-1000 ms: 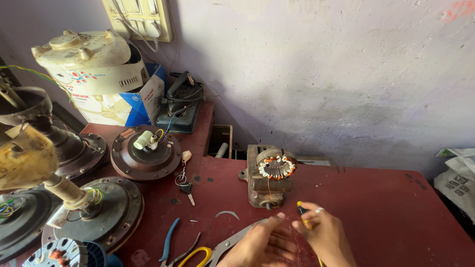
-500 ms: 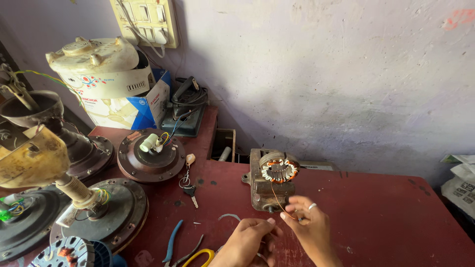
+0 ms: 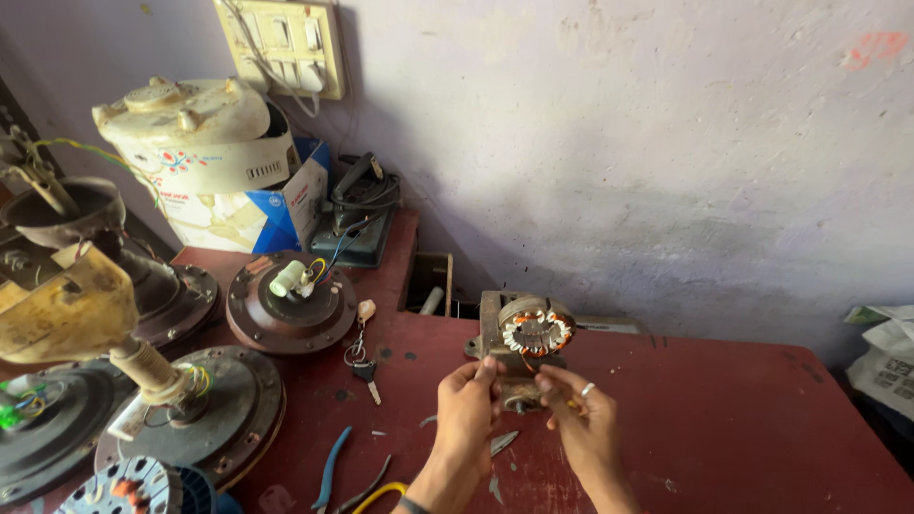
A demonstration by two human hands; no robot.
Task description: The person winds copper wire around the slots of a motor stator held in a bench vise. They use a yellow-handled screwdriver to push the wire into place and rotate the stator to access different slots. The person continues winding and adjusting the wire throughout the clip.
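A small motor stator [image 3: 536, 332] with copper windings and white insulation sits in a rusty metal frame on the red table [image 3: 743, 419]. My left hand [image 3: 468, 411] grips the frame's left side, thumb and fingers pinched on it. My right hand [image 3: 581, 424], with a ring on one finger, holds the frame's lower right edge, and something yellow shows between its fingers. Both hands reach up from the bottom middle of the view.
Several ceiling fan motors [image 3: 290, 305] stand at the left. Blue-handled pliers [image 3: 331, 468], keys [image 3: 362, 357] and small metal bits lie near the hands. A white appliance [image 3: 200, 133] on a box, a wall switchboard [image 3: 281, 43] and a bag [image 3: 885, 357] at the right edge.
Both hands have moved up from the table's near edge to the stator frame and taken hold of it. The camera has shifted slightly.
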